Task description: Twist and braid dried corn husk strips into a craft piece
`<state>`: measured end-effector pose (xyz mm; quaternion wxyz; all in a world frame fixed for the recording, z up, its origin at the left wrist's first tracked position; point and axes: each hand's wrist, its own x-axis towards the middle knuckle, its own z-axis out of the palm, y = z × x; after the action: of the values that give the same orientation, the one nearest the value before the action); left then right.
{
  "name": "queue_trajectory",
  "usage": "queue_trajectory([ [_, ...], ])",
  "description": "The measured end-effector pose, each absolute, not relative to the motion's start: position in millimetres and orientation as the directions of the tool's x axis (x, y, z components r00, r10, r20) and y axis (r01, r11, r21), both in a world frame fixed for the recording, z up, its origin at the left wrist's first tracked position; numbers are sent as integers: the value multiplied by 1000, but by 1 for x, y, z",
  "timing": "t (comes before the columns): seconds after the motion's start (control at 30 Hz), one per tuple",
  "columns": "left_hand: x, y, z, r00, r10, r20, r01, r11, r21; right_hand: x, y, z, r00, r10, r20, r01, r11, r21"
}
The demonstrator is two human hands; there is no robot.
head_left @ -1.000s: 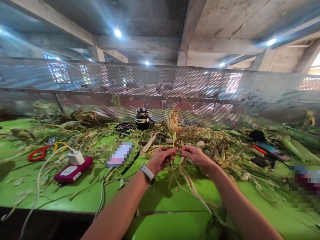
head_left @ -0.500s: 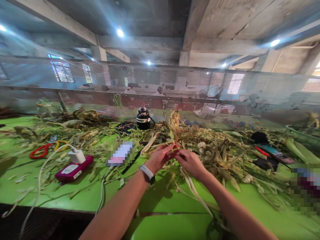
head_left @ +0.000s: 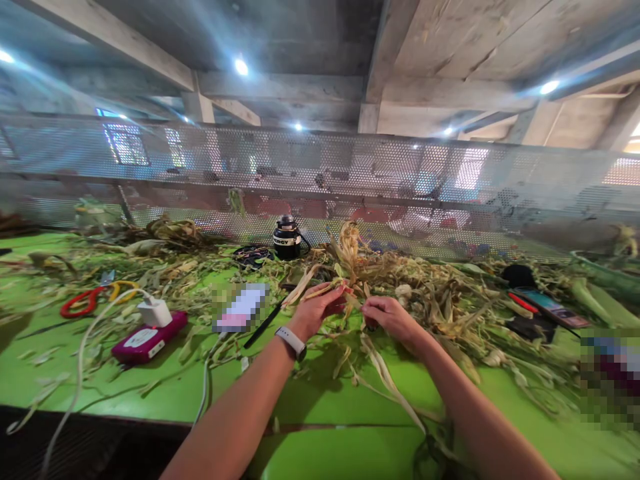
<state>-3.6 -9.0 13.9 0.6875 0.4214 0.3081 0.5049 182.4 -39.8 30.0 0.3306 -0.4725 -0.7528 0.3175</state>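
Note:
My left hand (head_left: 315, 311), with a watch on its wrist, is closed in a pinch around a pale corn husk piece (head_left: 340, 275) above the middle of the table. Its fingertips show reddish against the pale strands. Just to the right, my right hand (head_left: 393, 320) has thumb and forefinger pressed together at the end of a husk strip (head_left: 354, 301) that runs between the two hands. Behind them rises a tuft of dried husks (head_left: 350, 243). Long loose husk strips (head_left: 385, 373) lie below my right hand. The pinched ends are partly hidden by my fingers.
Husk scraps cover much of the green table (head_left: 295, 407). On the left are red-and-yellow scissors (head_left: 83, 302), a magenta power bank (head_left: 149, 339) with a white charger, and a phone (head_left: 243, 308). A black jar (head_left: 287, 239) stands behind, before a perforated metal screen (head_left: 310, 160).
My right hand has moved slightly right and down, away from my left hand, opening a small gap with the husk strip across it. My left hand has shifted slightly left.

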Motion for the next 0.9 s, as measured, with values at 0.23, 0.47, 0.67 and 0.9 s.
queue_trajectory([
  [0.23,-5,-15,23,308,951,13,-485,145,862,191,-42,41,-416,907,60,462,268,-845],
  [0.47,-2,-24,23,420,907,-18,-283,150,947,186,-46,45,-123,923,364,437,380,-815],
  [0.67,2,-25,20,459,888,-35,-175,129,976,172,-40,33,-108,955,277,63,284,-957],
  [0.9,4,-25,22,330,944,-18,-173,79,982,168,-37,26,2,960,279,-26,279,-960],
])
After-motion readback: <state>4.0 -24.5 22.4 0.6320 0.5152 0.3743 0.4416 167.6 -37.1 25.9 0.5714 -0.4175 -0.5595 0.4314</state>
